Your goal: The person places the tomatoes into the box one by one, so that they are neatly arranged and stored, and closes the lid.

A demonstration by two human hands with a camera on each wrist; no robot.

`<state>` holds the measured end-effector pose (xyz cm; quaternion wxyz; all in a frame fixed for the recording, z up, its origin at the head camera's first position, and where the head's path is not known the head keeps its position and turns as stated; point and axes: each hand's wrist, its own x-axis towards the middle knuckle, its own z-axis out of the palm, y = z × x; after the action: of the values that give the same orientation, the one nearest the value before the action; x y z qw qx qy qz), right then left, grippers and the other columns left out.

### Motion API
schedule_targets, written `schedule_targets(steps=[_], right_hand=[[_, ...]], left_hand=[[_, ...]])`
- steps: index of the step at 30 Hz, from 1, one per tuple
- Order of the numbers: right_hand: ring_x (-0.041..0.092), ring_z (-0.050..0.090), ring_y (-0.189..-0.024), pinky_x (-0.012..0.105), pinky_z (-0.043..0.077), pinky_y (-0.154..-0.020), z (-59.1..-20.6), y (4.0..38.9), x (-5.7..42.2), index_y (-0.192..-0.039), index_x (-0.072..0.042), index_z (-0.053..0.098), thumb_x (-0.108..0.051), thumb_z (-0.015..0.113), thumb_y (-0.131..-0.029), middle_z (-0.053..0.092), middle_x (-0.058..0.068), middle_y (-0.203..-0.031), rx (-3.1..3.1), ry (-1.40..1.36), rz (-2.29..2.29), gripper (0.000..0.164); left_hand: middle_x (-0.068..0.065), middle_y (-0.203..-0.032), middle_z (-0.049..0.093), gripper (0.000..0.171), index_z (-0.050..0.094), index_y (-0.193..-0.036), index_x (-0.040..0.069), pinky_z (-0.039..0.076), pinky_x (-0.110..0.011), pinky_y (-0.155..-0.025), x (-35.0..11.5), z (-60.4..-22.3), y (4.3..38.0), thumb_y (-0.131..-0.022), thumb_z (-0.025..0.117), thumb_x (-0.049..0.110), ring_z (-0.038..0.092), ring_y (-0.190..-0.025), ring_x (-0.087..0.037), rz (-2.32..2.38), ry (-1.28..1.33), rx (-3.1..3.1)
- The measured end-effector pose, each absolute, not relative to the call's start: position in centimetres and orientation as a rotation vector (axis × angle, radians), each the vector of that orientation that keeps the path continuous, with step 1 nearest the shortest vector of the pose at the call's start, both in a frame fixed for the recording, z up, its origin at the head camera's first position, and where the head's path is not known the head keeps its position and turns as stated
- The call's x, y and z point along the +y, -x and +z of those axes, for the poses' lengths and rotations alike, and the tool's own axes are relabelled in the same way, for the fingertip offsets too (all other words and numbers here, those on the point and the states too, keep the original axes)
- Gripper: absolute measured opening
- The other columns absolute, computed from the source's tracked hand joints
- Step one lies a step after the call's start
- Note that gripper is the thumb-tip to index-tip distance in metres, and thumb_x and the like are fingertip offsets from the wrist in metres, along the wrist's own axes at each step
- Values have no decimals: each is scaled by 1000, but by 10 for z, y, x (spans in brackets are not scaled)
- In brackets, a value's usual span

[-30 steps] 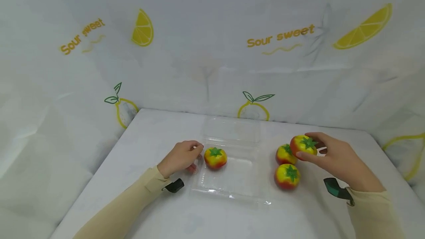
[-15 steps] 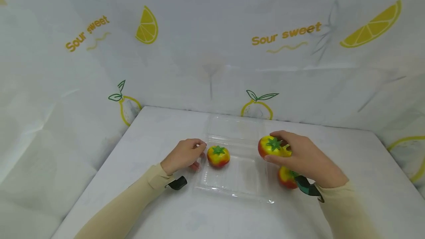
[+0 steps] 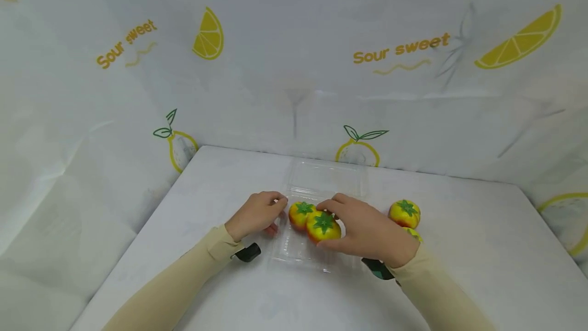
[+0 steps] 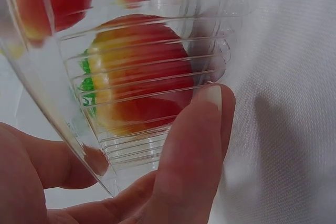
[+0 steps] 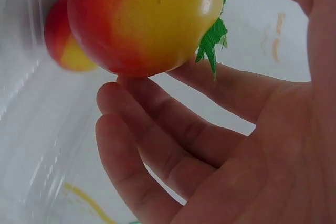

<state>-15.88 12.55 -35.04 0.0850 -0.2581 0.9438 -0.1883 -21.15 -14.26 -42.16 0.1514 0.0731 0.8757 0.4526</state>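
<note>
**2 fruits side by side at the box, both hands busy**

From my end of the feed: R hand (image 3: 367, 226) has the held fruit (image 3: 323, 226) pinched btwn thumb & fingers, leaf side up, over the clear box (image 3: 294, 254). Can't tell if its underside touches the box floor. L hand (image 3: 259, 212) is pinching the box's left edge.

Key bit imo: boxed fruit (image 3: 299, 213) sits just left of & a bit beyond the held one, btwn it & L hand. Can't tell if they touch. Both roundish, so no long axis to worry abt. R hand's obv nearer the held fruit, L hand nearer the boxed one.

FYI lid (image 3: 328, 176) lies flat on the far side, 2 more fruits (image 3: 404, 213) on the table (image 3: 459, 269) to the right, one partly hidden by R wrist.
</note>
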Motion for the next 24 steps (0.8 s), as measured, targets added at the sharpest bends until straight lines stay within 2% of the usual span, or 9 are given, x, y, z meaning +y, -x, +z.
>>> schedule_targets(steps=[7,14,21,24], right_hand=[[8,60,-95,34,60,-95,-361,158,101,-139,-21,70,-46,89,-85,60,-8,-112,2749,847,-537,62],[10,59,-100,37,61,-96,-365,161,91,-144,-22,68,-37,90,-82,62,-3,-120,2701,889,-507,68],[12,59,-98,36,61,-92,-370,163,84,-142,-26,69,-35,91,-81,58,-2,-113,2702,917,-437,66],[14,60,-101,39,62,-94,-369,163,82,-141,-29,70,-35,92,-80,61,1,-118,2686,904,-430,65]], left_hand=[[-7,-100,75,38,73,-130,9,64,-31,-64,-143,-423,213,-113,53,35,73,-59,-18,1290,-211,2510],[-9,-102,76,38,72,-131,8,64,-31,-65,-144,-421,213,-113,52,34,74,-60,-18,1297,-229,2510],[-10,-103,75,37,72,-130,7,64,-31,-64,-144,-423,213,-113,52,33,74,-59,-18,1303,-245,2504],[-10,-105,75,38,72,-132,7,65,-32,-64,-145,-424,213,-113,52,34,75,-60,-19,1305,-249,2495]])
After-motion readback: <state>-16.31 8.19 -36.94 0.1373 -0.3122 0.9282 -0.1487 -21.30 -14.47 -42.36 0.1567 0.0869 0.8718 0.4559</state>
